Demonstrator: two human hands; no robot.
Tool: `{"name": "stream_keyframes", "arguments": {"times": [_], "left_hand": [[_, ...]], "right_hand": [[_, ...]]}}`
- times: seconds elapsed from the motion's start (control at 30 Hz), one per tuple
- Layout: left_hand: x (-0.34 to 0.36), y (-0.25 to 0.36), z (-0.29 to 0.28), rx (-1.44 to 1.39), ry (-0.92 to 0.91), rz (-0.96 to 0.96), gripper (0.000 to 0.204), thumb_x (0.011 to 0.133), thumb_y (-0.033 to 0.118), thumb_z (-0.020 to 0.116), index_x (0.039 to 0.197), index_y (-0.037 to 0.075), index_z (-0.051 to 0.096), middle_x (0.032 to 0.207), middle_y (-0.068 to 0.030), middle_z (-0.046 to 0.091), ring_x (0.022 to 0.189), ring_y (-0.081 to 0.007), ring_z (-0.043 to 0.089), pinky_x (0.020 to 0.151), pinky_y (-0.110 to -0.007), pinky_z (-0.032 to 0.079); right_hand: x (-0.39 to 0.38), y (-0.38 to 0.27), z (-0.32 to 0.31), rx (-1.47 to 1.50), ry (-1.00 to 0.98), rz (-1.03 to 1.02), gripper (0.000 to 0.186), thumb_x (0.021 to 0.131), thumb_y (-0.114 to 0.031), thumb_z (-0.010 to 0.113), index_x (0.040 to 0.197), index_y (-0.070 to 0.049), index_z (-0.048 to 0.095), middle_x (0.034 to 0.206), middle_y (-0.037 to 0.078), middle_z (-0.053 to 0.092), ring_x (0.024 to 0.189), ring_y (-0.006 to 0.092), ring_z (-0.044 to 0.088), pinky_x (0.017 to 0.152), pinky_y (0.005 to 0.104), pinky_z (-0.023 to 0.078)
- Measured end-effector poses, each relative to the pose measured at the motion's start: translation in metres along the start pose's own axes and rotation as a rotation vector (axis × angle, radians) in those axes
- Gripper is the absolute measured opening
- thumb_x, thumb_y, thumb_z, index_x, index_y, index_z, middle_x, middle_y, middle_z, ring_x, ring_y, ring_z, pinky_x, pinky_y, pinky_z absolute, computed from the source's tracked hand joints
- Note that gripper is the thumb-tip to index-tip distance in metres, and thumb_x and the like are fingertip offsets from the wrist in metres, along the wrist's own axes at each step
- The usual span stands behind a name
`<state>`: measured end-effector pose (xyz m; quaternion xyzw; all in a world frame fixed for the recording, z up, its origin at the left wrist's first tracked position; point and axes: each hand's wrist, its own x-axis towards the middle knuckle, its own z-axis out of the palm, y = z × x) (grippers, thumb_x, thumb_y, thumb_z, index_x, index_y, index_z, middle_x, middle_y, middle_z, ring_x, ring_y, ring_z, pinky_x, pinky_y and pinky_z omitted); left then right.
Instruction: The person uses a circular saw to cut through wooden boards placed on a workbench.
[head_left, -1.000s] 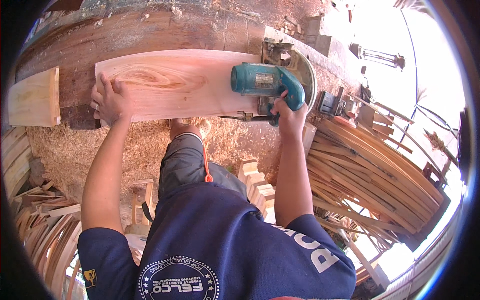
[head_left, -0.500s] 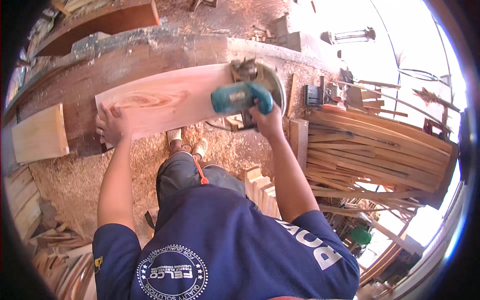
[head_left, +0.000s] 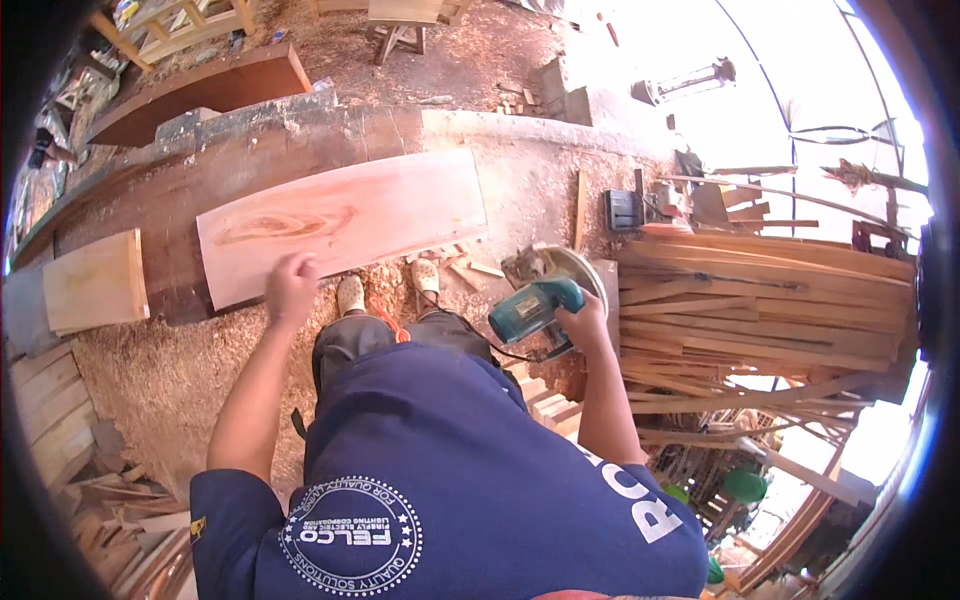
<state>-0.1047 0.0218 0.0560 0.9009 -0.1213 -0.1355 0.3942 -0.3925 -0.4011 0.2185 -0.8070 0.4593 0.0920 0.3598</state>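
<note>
A circular saw with a teal body hangs in my right hand, whose fingers wrap round its handle. It is off to the right of the wide pale board and apart from it. That board has a dark swirl of grain and lies across a brown wooden bench. My left hand is just above the board's near edge, fingers curled in, with nothing visible in them. The saw's cord runs down from it past my legs.
A shorter pale board lies on the bench's left end. Stacked long planks fill the right side. Small offcuts lie by my feet among wood shavings. A curved brown beam stands beyond the bench.
The saw has come off the board's right end and moved nearer me and to the right. My left hand has lifted from the board's left end, moving right and closing.
</note>
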Motion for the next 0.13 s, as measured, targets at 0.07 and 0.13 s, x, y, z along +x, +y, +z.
{"name": "stream_keyframes", "arguments": {"times": [0.07,0.13], "left_hand": [[-0.029,0.033,0.041,-0.108,-0.200,-0.157,0.023,0.095,0.023,0.068,0.105,0.005,0.077,0.094,-0.0152,0.078,0.091,-0.0266,0.074,0.081,-0.040,0.057],[-0.036,0.048,0.063,-0.167,-0.312,-0.246,0.028,0.095,0.028,0.069,0.111,0.007,0.078,0.095,-0.0175,0.079,0.094,-0.0231,0.074,0.085,-0.039,0.056]], "right_hand": [[0.023,0.038,0.004,-0.081,-0.051,-0.036,0.045,0.077,-0.009,0.071,0.122,-0.007,0.074,0.107,0.010,0.076,0.103,0.0241,0.071,0.097,0.0363,0.053],[0.036,0.088,0.015,-0.088,-0.081,-0.085,0.056,0.075,-0.009,0.073,0.131,-0.012,0.073,0.135,0.013,0.070,0.142,0.0246,0.055,0.123,0.0337,0.034]]}}
